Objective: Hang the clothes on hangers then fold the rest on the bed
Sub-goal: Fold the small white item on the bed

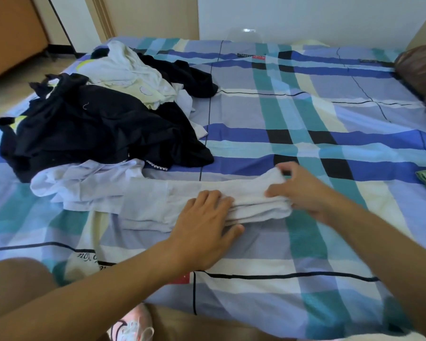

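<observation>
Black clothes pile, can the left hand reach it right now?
Probably yes. The left hand rests flat on the white garment, gripping nothing; nothing tall stands between it and the black clothes pile.

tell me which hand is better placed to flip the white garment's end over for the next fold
Right, probably. The right hand pinches the end of the white garment, while the left hand lies flat on its middle, better suited to pinning it down.
</observation>
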